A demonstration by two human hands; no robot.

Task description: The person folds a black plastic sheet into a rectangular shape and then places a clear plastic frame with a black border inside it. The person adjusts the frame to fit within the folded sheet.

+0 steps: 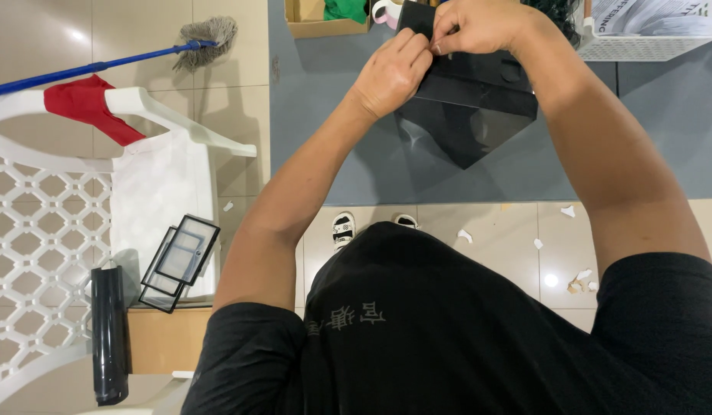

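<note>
Fingers of both hands pinch the top edge of a black sheet [467, 107]: left hand [393, 73] just beside right hand [479, 24]; sheet hangs below them over the grey table [333, 154].

A home room — pale tiled floor [240, 69], a white plastic chair [56, 223], a mop [206, 34] and a grey table [356, 161].
</note>
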